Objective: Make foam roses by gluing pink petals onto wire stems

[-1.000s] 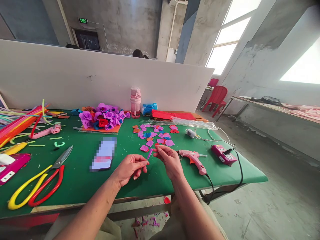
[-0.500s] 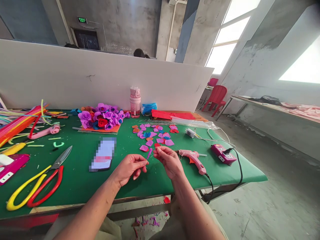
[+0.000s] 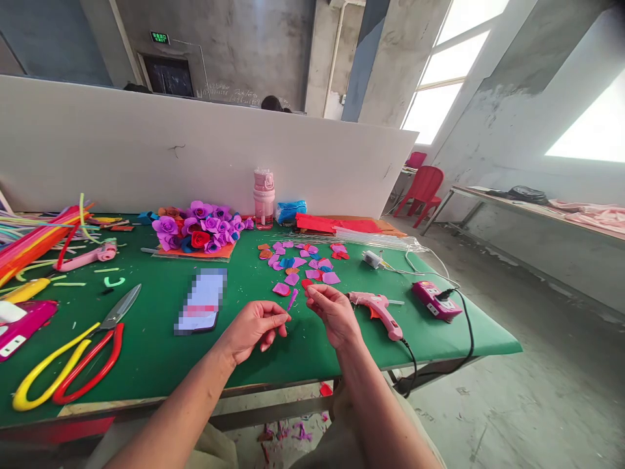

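strip [image 3: 292, 300]: purple | glue gun [image 3: 377, 305]: pink | tabletop [image 3: 151, 358]: green | scissor handles [image 3: 118, 345]: yellow, red

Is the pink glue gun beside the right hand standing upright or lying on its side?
Lying on its side: the glue gun has its handle laid flat along the green tabletop.

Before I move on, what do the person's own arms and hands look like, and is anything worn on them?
Both forearms are bare, with no sleeve in view. The left hand and right hand wear no gloves, and no watch, bracelet or ring shows on either. The nails are too small to judge.
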### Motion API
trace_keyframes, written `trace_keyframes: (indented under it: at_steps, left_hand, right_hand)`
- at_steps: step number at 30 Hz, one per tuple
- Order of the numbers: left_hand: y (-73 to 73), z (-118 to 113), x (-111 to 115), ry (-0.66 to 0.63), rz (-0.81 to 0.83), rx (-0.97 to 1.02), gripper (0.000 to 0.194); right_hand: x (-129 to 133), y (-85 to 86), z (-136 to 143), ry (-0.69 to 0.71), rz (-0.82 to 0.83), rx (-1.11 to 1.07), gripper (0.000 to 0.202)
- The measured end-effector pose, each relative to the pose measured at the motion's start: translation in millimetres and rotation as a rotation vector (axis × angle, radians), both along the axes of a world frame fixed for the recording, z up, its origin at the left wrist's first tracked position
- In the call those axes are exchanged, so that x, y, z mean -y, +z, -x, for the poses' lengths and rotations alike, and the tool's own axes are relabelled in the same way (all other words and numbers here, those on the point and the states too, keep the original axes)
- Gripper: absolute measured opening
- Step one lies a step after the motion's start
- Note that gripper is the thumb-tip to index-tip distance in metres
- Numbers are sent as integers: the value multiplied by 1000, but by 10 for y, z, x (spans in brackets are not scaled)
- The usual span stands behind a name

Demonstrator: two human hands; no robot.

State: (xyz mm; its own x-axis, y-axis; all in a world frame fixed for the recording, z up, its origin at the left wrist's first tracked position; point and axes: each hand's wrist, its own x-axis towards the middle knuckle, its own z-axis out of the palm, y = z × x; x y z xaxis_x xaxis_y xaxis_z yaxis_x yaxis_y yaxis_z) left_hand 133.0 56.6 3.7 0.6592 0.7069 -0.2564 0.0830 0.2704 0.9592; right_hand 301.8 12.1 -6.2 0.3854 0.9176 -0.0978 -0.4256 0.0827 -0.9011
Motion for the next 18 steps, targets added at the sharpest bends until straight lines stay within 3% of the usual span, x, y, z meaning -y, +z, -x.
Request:
trace_keyframes:
  at_steps: [12, 18]
  left_hand:
    - [-6, -18, 16, -3, 7, -14, 28]
    - [-3, -18, 19, -2, 1, -8, 28]
  right_hand:
    - [-33, -50, -49, 106, -34, -171, 22]
    - [-32, -46, -45, 45, -42, -30, 29]
